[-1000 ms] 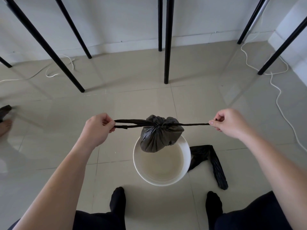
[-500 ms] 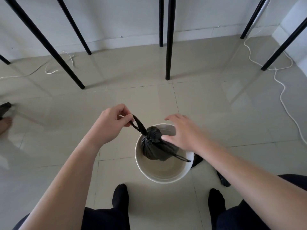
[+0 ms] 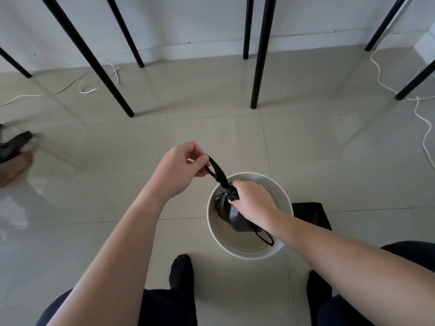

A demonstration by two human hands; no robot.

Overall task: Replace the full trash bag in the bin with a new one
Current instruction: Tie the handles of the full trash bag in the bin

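Left hand [image 3: 179, 170] pinches handle [image 3: 215, 169]; right hand [image 3: 253, 200] grips trash bag [image 3: 227, 211] neck.

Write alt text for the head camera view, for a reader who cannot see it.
A person's right hand grips the knotted neck of a black trash bag in a white bin, while the left hand pinches one tie handle. A spare black bag lies on the tiled floor beside the bin.
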